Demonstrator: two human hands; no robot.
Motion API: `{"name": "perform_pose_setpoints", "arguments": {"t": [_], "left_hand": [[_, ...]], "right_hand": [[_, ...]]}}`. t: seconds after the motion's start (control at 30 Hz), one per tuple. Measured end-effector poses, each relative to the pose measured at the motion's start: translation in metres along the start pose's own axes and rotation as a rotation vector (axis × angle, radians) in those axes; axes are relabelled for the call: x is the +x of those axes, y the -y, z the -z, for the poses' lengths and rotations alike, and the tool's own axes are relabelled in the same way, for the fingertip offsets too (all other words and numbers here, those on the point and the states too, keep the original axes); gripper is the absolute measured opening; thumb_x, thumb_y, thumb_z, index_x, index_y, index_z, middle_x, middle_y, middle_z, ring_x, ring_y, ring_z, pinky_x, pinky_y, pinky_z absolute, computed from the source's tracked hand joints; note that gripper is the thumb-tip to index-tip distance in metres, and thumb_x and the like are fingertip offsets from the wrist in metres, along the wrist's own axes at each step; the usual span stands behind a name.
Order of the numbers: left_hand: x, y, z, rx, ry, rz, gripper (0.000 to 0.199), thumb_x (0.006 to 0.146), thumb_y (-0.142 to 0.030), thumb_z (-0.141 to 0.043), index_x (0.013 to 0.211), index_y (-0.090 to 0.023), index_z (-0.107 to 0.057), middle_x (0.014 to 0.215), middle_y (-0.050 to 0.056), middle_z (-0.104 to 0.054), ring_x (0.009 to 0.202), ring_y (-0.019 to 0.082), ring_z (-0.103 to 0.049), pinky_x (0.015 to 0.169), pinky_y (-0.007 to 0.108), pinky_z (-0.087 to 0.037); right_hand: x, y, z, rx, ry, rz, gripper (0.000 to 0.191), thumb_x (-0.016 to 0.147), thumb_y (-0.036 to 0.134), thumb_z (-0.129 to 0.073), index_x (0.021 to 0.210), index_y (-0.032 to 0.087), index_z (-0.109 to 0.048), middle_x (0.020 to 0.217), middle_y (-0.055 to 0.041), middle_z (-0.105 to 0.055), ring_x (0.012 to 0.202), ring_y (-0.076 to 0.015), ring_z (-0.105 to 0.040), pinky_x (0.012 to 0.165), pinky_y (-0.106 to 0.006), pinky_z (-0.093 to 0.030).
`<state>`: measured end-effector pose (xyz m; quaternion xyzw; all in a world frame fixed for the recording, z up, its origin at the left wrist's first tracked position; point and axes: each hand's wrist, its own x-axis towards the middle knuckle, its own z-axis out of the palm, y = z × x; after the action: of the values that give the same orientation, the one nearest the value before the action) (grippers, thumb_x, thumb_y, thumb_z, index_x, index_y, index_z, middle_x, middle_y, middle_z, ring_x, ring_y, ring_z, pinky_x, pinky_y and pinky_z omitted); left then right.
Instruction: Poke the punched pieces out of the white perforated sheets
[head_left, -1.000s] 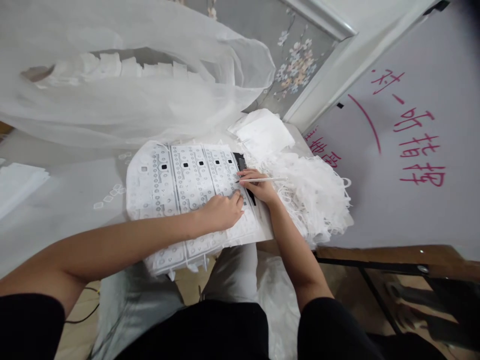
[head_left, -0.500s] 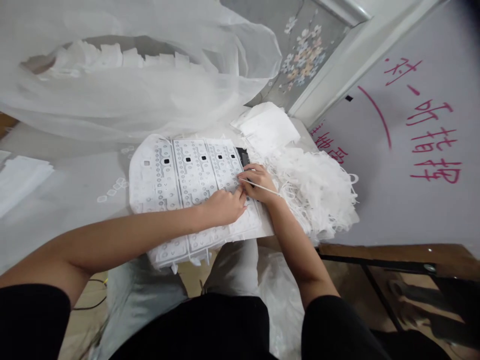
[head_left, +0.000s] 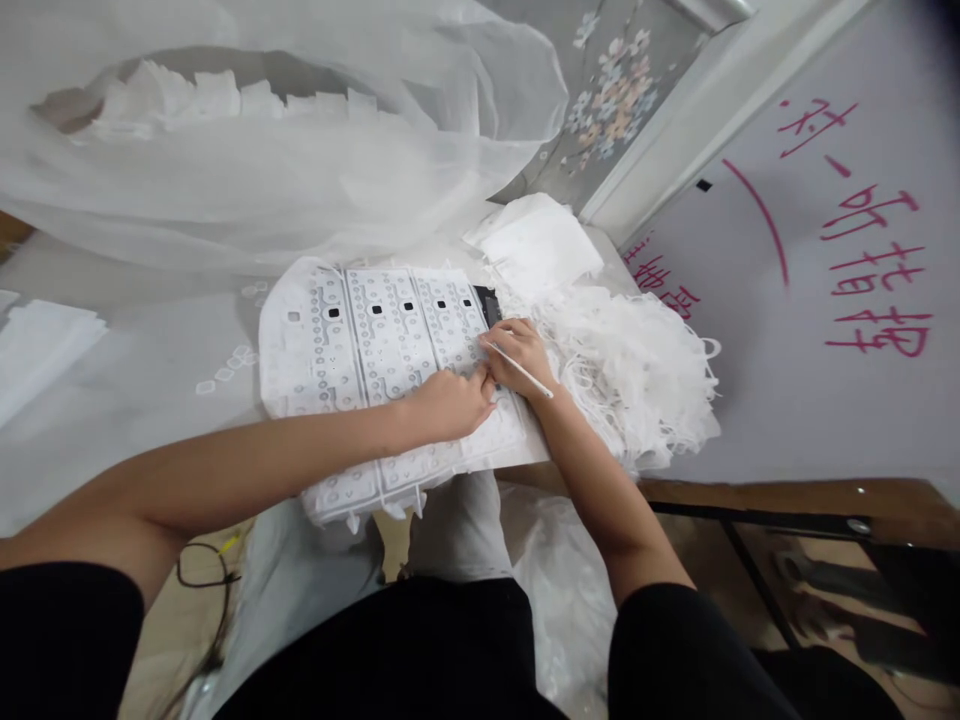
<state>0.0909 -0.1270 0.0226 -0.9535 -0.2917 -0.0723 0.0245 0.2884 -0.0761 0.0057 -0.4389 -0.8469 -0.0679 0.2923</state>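
Observation:
A stack of white printed sheets (head_left: 390, 350) with rows of small circles and black squares lies in front of me. My right hand (head_left: 521, 358) is closed around a thin white stick (head_left: 529, 372) at the right side of the sheets. Beside it, my left hand (head_left: 457, 402) presses on the sheets with its fingers curled; anything under its fingertips is too small to make out. A black piece (head_left: 489, 305) shows at the sheets' right edge, just above my right hand.
To the right is a tangled heap of white strips (head_left: 637, 375), with folded white sheets (head_left: 536, 245) behind it. A large translucent bag (head_left: 300, 190) fills the back left. White sheets (head_left: 49, 345) lie far left. A board with red writing (head_left: 787, 380) stands at the right.
The white stick has tilted, its rear end lower over my right wrist. Both hands remain close together at the sheets' right side. The view has shifted slightly.

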Motion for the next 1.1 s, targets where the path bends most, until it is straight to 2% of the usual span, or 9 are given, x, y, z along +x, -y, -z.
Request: {"name": "perform_pose_setpoints", "arguments": {"t": [0.17,0.27,0.33,0.4,0.53,0.63,0.8,0.97,1.1], "left_hand": [[-0.003,-0.002,0.004,0.035,-0.023,-0.014,0.053,0.104,-0.037,-0.041,0.141,-0.002,-0.054,0.141,0.032,-0.053,0.073,0.029,-0.073,0.054,0.038,-0.053],[-0.008,-0.008,0.006,0.118,-0.058,-0.056,0.045,0.103,-0.025,-0.041,0.135,0.001,-0.059,0.134,0.033,-0.058,0.068,0.028,-0.072,0.049,0.036,-0.052],[-0.012,-0.015,0.006,0.170,-0.073,-0.080,0.039,0.100,-0.015,-0.043,0.127,0.002,-0.065,0.124,0.032,-0.065,0.064,0.027,-0.072,0.045,0.033,-0.049],[-0.017,-0.022,0.007,0.203,-0.087,-0.090,0.034,0.096,-0.009,-0.046,0.118,0.003,-0.069,0.112,0.032,-0.069,0.062,0.027,-0.071,0.042,0.030,-0.047],[-0.023,-0.031,0.013,0.234,-0.130,-0.095,0.030,0.091,-0.005,-0.050,0.109,0.007,-0.071,0.100,0.034,-0.071,0.061,0.027,-0.070,0.042,0.029,-0.045],[-0.024,-0.032,0.017,0.253,-0.151,-0.120,0.030,0.086,0.003,-0.048,0.105,0.009,-0.070,0.088,0.031,-0.072,0.060,0.026,-0.068,0.043,0.029,-0.044],[-0.026,-0.033,0.021,0.267,-0.150,-0.197,0.033,0.082,0.006,-0.043,0.099,0.008,-0.071,0.083,0.029,-0.071,0.059,0.025,-0.064,0.044,0.029,-0.038],[-0.031,-0.038,0.023,0.265,-0.216,-0.337,0.027,0.079,0.007,-0.045,0.084,-0.001,-0.070,0.064,0.016,-0.066,0.054,0.021,-0.060,0.048,0.030,-0.038],[-0.033,-0.039,0.019,0.302,-0.249,-0.349,0.023,0.081,0.005,-0.047,0.088,-0.002,-0.068,0.063,0.013,-0.065,0.052,0.020,-0.059,0.047,0.029,-0.039]], "right_hand": [[-0.001,-0.008,0.006,0.090,-0.149,-0.221,0.017,0.097,0.029,-0.053,0.095,0.024,-0.069,0.094,-0.0073,-0.074,0.097,-0.0247,-0.066,0.092,-0.044,-0.052],[-0.002,-0.010,0.011,0.210,-0.258,-0.349,0.019,0.097,0.034,-0.053,0.095,0.025,-0.069,0.098,-0.0076,-0.075,0.100,-0.0252,-0.067,0.093,-0.047,-0.054],[-0.002,-0.007,0.014,0.307,-0.285,-0.382,0.018,0.097,0.036,-0.056,0.094,0.024,-0.070,0.104,-0.0080,-0.075,0.109,-0.0261,-0.066,0.098,-0.049,-0.054],[-0.002,-0.001,0.018,0.382,-0.226,-0.343,0.018,0.095,0.037,-0.059,0.091,0.024,-0.071,0.112,-0.0080,-0.074,0.121,-0.0273,-0.062,0.106,-0.052,-0.050],[-0.007,0.020,0.025,0.459,0.031,-0.182,0.015,0.091,0.036,-0.068,0.083,0.025,-0.074,0.128,-0.0051,-0.069,0.137,-0.0299,-0.051,0.118,-0.056,-0.038],[-0.014,0.033,0.028,0.425,0.165,-0.161,0.007,0.085,0.032,-0.074,0.083,0.026,-0.077,0.140,-0.0027,-0.061,0.145,-0.0316,-0.040,0.121,-0.058,-0.034],[-0.021,0.041,0.032,0.392,0.175,-0.170,0.007,0.086,0.031,-0.074,0.081,0.025,-0.077,0.145,-0.0016,-0.058,0.148,-0.0308,-0.033,0.123,-0.057,-0.030],[-0.021,0.044,0.036,0.456,0.234,-0.176,0.008,0.084,0.028,-0.075,0.079,0.022,-0.076,0.145,-0.0047,-0.057,0.151,-0.0329,-0.027,0.123,-0.057,-0.028],[-0.023,0.044,0.035,0.557,0.221,-0.171,0.005,0.080,0.029,-0.077,0.077,0.026,-0.076,0.144,0.0006,-0.057,0.151,-0.0320,-0.026,0.125,-0.057,-0.025]]}}
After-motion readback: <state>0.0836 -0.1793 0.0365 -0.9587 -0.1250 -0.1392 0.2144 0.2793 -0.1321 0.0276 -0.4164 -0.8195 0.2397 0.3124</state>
